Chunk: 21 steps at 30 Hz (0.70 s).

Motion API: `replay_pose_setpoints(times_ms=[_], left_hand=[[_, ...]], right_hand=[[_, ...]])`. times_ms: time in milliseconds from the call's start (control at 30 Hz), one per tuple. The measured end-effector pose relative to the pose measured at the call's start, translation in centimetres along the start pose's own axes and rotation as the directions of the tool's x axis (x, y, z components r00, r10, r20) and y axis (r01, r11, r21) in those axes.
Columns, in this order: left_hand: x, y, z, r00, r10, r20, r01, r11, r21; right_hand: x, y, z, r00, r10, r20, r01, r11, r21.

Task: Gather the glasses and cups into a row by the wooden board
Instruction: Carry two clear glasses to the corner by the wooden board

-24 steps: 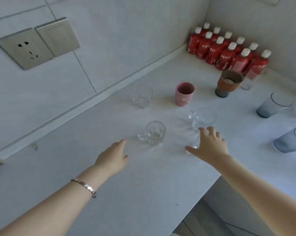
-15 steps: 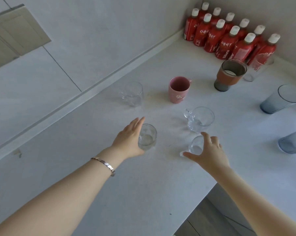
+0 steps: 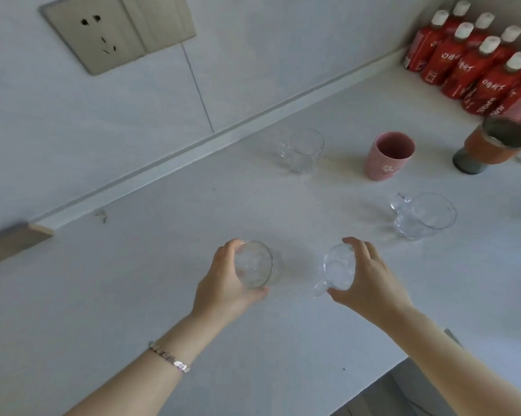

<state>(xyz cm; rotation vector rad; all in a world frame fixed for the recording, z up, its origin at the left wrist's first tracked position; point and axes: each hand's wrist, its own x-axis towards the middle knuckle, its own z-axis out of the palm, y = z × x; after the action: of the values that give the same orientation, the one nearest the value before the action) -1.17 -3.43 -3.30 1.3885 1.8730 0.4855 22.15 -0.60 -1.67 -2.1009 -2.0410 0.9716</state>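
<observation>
- The left hand has its fingers clamped around a clear glass cup, and the right hand grips a second clear handled cup the same way — both cups sit near the front of the white table, close beside each other.
- The step in hand looks like the pick-up of this pair; whether they are lifted off the surface I cannot tell.
- The wooden board shows only as a corner at the far left edge, well apart from both cups.
- Next move, as I judge it: carry both leftward and set them down side by side by the board — gently, since glass slips.
- Still to gather: another clear cup near the wall, a pink mug, a glass mug, and a brown-sleeved tumbler before the red bottles.
</observation>
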Motion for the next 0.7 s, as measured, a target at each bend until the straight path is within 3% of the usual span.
replay_pose_setpoints(times_ms=[167,400,700], left_hand=[[-7.3,-9.2,-7.9,0.96,-0.158,-0.231,0.081,0.947,-0.309],[-17.9,-25.3,-20.4,0.793,-0.392,-0.466,0.148,0.867,-0.477],[-25.7,-44.6,-35.7,0.646,-0.467,-0.603,0.349,0.884,-0.311]], right_hand=[[-1.8,-10.7,5.3,0.959,-0.267,0.095,0.274,0.958,-0.078],[-8.3,-28.1,17.5,0.854,-0.454,0.252,0.491,0.865,-0.106],[-16.5,-46.5,32.0,0.753,-0.544,0.37,0.609,0.789,-0.079]])
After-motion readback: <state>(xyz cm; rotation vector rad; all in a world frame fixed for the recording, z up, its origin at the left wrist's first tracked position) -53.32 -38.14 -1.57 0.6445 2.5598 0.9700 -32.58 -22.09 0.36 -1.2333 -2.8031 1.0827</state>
